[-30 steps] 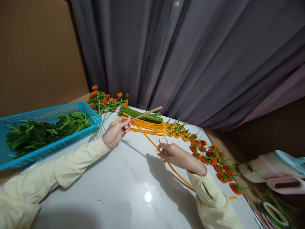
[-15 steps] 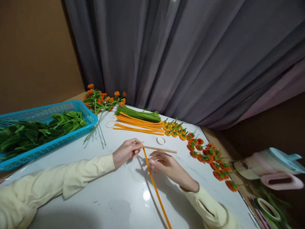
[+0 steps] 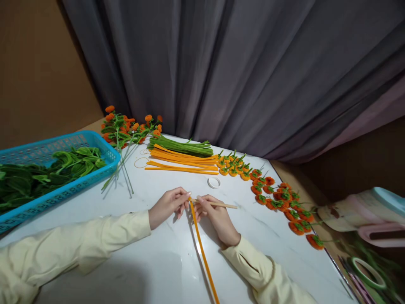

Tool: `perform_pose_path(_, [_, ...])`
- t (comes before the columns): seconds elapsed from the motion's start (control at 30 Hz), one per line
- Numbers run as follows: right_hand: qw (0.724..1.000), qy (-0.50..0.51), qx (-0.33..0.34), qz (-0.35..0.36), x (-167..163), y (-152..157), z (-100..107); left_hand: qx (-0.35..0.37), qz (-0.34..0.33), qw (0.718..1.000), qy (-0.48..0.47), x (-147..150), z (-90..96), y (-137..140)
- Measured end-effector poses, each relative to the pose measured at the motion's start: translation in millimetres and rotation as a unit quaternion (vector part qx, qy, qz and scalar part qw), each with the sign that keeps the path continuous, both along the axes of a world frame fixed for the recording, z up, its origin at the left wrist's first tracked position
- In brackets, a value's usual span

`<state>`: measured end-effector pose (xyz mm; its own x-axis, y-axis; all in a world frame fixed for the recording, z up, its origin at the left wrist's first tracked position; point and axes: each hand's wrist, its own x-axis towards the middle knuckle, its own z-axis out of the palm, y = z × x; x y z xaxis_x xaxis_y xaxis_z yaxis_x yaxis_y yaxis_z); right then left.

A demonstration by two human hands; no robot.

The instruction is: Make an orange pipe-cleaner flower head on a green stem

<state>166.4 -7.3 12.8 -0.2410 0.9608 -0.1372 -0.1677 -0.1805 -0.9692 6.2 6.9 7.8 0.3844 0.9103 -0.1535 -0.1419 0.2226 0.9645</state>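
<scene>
My left hand point(image 3: 168, 206) pinches one end of an orange pipe cleaner point(image 3: 202, 249) where it meets the tip of a thin wooden stick point(image 3: 227, 205). From that point the pipe cleaner runs down toward the table's near edge. My right hand point(image 3: 217, 217) has its thumb and fingers closed around the stick, close beside my left fingertips. The stick's free end points right. Just beyond the hands lies a white ring point(image 3: 214, 182). Loose orange pipe cleaners point(image 3: 183, 155) and a bundle of green pipe cleaners point(image 3: 182, 145) lie behind it.
A blue basket point(image 3: 104, 168) of green leaves stands left, with orange flowers on stems point(image 3: 122, 131) behind. Yellow-orange flower heads point(image 3: 233, 169) and dark orange flower heads point(image 3: 281, 205) line the right side. Past the table edge are a mug point(image 3: 351, 215) and green tape point(image 3: 368, 272).
My right hand has moved in from below the stick and closed on it. The stick's free end has dipped slightly. My left hand keeps its pinch, and the view has shifted a little.
</scene>
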Motion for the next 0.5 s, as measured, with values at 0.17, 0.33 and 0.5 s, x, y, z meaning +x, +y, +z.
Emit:
perform_pose_path(0.17, [0.999, 0.044, -0.025, 0.012, 5.0, 2.9, -2.0, 0.065, -0.025, 0.997, 0.034, -4.2, -4.1, -2.6])
perform_pose_path(0.33, [0.996, 0.07, -0.047, 0.034, 9.7, 5.2, -2.1, 0.181, -0.035, 0.973, 0.138, -8.7, -7.7, -4.8])
perform_pose_path(0.5, [0.994, 0.084, -0.05, 0.057, 13.2, 6.2, -2.3, 0.387, -0.019, 0.896, 0.218, -11.6, -5.0, -9.3])
